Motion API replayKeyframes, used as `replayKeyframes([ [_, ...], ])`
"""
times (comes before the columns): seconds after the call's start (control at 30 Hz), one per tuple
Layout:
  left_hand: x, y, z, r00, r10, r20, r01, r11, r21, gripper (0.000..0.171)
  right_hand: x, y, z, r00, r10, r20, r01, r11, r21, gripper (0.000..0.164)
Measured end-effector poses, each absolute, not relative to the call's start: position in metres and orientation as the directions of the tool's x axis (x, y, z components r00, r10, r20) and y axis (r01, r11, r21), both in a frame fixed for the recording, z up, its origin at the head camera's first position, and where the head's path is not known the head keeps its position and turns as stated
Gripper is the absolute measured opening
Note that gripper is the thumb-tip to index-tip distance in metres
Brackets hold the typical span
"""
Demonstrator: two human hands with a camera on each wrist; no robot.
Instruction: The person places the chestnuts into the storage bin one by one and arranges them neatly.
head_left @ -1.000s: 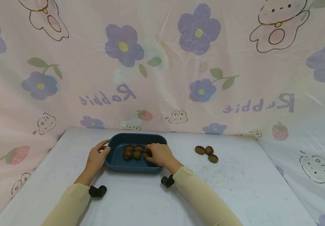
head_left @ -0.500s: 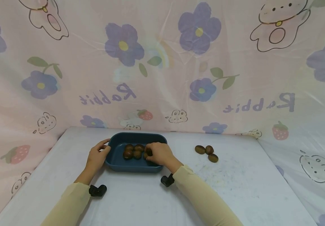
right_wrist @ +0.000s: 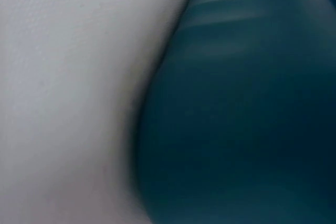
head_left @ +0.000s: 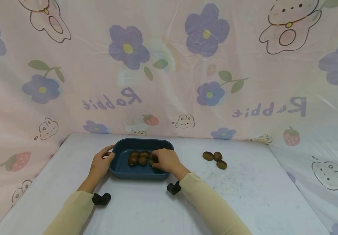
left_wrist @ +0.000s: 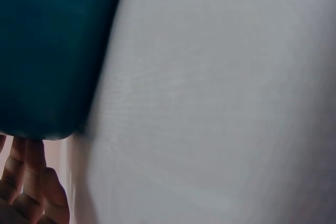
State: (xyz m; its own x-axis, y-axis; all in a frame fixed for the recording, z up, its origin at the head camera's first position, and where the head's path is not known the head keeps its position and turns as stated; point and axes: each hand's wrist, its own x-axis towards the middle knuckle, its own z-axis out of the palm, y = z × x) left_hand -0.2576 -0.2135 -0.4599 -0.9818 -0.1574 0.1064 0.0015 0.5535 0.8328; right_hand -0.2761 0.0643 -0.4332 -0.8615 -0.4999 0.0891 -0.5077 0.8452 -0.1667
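No visible change over the past second

1. We are seeing a tray (head_left: 139, 176) of what looks like smooth plastic, its walls catching a soft sheen.
2. We are noticing smooth, faintly glossy shells on the chestnuts (head_left: 133, 161).
3. We are finding matt cloth in the sleeves (head_left: 214, 204).
4. We are viewing a creased, slightly shiny backdrop (head_left: 169, 107), cloth or plastic unclear.
5. We are observing a matt worktop (head_left: 145, 209).

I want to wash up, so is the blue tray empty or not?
Not empty: brown nuts sit inside the tray, beside the right hand. Bare floor at its left end shows it isn't full either.
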Motion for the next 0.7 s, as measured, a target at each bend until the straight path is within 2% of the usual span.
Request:
replayKeyframes([
  [0.7,-0.2583,-0.2131,-0.4609,-0.98,-0.164,0.111,0.001,0.558,0.83,0.044,-0.2759,0.0629,-0.4333,-0.864,-0.499,0.067,-0.504,0.852,-0.141,0.031],
])
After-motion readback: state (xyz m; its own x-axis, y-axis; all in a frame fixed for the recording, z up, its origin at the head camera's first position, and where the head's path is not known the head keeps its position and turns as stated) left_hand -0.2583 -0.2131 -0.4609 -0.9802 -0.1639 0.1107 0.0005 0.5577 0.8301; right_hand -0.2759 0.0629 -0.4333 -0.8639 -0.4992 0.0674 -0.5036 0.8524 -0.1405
